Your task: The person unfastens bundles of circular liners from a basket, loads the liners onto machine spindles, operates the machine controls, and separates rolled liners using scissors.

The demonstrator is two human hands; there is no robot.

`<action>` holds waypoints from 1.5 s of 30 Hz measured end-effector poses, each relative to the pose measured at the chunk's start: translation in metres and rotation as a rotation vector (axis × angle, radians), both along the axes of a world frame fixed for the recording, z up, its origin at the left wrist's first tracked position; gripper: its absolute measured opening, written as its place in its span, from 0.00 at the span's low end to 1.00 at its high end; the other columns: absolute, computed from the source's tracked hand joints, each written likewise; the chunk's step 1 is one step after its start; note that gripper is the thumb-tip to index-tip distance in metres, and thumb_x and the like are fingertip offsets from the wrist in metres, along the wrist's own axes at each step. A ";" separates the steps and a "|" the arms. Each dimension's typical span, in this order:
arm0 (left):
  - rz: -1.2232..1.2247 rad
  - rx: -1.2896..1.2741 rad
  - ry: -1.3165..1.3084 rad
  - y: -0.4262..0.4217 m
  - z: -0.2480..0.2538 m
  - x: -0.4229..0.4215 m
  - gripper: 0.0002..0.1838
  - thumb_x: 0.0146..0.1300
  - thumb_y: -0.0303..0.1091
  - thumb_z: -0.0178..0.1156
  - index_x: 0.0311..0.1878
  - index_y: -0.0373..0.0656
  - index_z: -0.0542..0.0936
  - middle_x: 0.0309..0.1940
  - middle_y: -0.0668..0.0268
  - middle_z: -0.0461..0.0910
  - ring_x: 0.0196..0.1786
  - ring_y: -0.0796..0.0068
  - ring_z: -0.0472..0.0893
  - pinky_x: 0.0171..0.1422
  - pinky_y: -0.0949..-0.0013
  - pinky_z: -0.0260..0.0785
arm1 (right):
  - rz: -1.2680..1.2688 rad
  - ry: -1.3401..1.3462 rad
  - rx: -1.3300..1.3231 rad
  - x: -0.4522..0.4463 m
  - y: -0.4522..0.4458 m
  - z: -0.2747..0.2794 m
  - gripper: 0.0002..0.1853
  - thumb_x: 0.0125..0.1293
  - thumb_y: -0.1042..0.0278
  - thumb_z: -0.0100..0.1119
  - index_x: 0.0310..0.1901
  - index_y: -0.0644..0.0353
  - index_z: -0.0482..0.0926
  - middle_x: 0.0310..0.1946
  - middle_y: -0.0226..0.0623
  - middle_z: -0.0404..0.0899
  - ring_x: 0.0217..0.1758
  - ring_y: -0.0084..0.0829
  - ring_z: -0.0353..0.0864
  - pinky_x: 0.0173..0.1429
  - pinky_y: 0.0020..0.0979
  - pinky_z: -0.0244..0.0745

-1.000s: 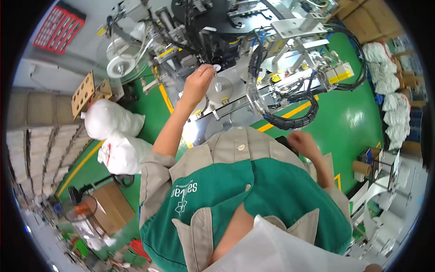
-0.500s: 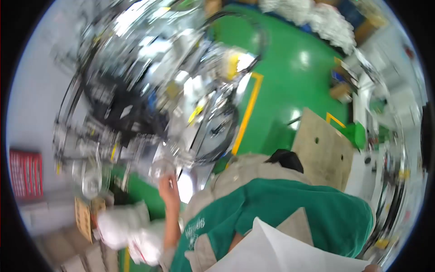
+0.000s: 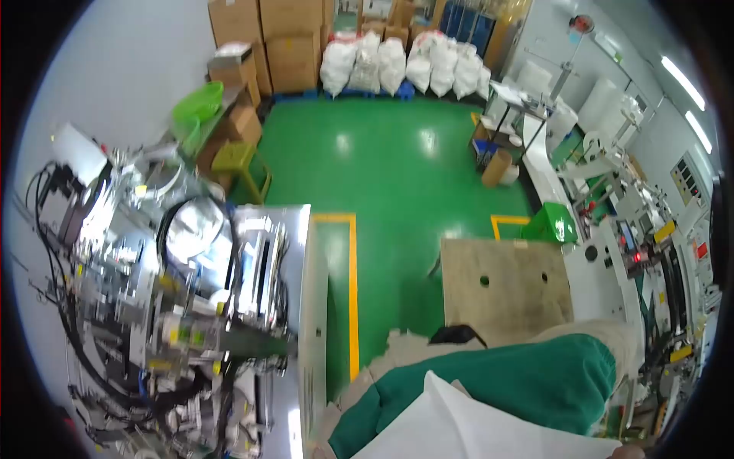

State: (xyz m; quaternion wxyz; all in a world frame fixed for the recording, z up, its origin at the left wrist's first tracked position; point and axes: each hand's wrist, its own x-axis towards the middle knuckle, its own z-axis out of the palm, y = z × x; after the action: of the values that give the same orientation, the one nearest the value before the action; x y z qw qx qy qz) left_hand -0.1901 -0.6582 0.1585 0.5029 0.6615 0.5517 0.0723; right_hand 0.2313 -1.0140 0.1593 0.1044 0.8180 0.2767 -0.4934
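Observation:
Neither my left hand nor my right hand shows clearly now. My green and beige work top [image 3: 489, 382] fills the lower middle of the head view. A white sheet-like thing [image 3: 459, 424] covers the bottom, in front of the top; what holds it cannot be seen. Close on the left stands a machine with a metal bench top [image 3: 294, 229], black hoses, cables and a round shiny part [image 3: 195, 229]. A small skin-toned patch at the lower right edge is too little to identify.
A wooden board [image 3: 501, 294] with holes lies ahead right, beside a green bin [image 3: 552, 223]. A yellow stool [image 3: 243, 167] stands beyond the machine. White sacks [image 3: 375, 65] and cardboard boxes [image 3: 290, 57] line the back. More machinery [image 3: 657, 260] runs along the right.
The view has swung from over the machine to the aisle and back wall. The hand seen earlier at the machine, near a clear round part, has left the view.

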 end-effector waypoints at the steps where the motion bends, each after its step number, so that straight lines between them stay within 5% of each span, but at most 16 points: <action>1: 0.005 0.015 0.002 0.012 0.000 0.032 0.06 0.59 0.23 0.60 0.40 0.39 0.80 0.34 0.58 0.79 0.37 0.64 0.78 0.40 0.65 0.71 | -0.027 0.002 0.008 0.025 0.001 -0.008 0.10 0.59 0.64 0.58 0.36 0.61 0.81 0.26 0.38 0.80 0.30 0.29 0.80 0.37 0.33 0.73; 9: 0.061 0.076 0.031 0.068 0.025 0.230 0.06 0.60 0.24 0.59 0.40 0.39 0.80 0.34 0.59 0.79 0.36 0.65 0.78 0.40 0.65 0.70 | -0.215 0.003 0.026 0.193 -0.011 -0.034 0.10 0.59 0.64 0.58 0.36 0.61 0.81 0.26 0.37 0.80 0.30 0.28 0.79 0.37 0.33 0.73; 19: 0.080 0.136 -0.008 0.141 0.039 0.333 0.05 0.61 0.25 0.58 0.40 0.39 0.79 0.33 0.59 0.78 0.36 0.65 0.77 0.39 0.66 0.70 | -0.378 -0.023 -0.036 0.286 -0.012 -0.032 0.10 0.60 0.63 0.58 0.36 0.61 0.80 0.26 0.36 0.80 0.31 0.28 0.79 0.37 0.32 0.73; 33: 0.079 0.161 -0.012 0.339 0.044 0.486 0.05 0.62 0.27 0.57 0.40 0.39 0.79 0.32 0.60 0.77 0.34 0.66 0.77 0.38 0.66 0.69 | -0.502 -0.007 0.093 0.413 0.210 -0.028 0.10 0.60 0.62 0.58 0.36 0.61 0.80 0.26 0.35 0.79 0.31 0.27 0.78 0.37 0.31 0.72; 45: 0.347 0.303 0.141 0.463 0.074 0.544 0.06 0.63 0.28 0.55 0.40 0.40 0.79 0.32 0.61 0.77 0.34 0.67 0.76 0.38 0.67 0.68 | -0.511 -0.025 0.120 0.585 0.367 -0.025 0.11 0.61 0.61 0.58 0.35 0.61 0.80 0.26 0.34 0.79 0.31 0.26 0.77 0.37 0.31 0.72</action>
State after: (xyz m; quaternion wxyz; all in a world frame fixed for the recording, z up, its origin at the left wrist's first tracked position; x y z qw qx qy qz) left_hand 0.3544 -0.1956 0.2330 0.3379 0.6283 0.6736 0.1932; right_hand 0.8159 -0.6466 0.1346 -0.0688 0.8720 0.0885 -0.4765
